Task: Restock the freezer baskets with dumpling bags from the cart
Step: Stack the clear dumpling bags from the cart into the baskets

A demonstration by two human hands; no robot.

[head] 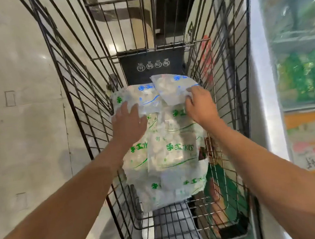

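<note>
Pale grey polished floor (21, 130) shows through the bars of the black wire shopping cart (79, 99), and on the cart's right side stands a steel-edged freezer with a glass front (262, 73), where blurred green packets lie behind the glass. I judge the cart is parked just beside the freezer so that each bag needs only a short carry.

Inside the cart, a heap of clear plastic dumpling bags with green printed characters (166, 152) fills the middle and the far part of the cart floor. At the far end of the cart, on top of the heap, lies a clear plastic dumpling bag with blue printed characters (171, 88), tilted up at its right corner.

The right hand (201, 106) pinches the near edge of the blue-printed bag with curled fingers, probably to lift it first because it is on top and free. The left hand (128, 119) rests flat on a green-printed bag at the cart's left side, fingers straight and spread; it seems to hold the heap down, or to be about to take a second bag.

The bags look thin, smooth and slippery, with pale lumpy dumplings visible inside. They will likely sag and slide when lifted by one edge. No bag has left the cart yet.
</note>
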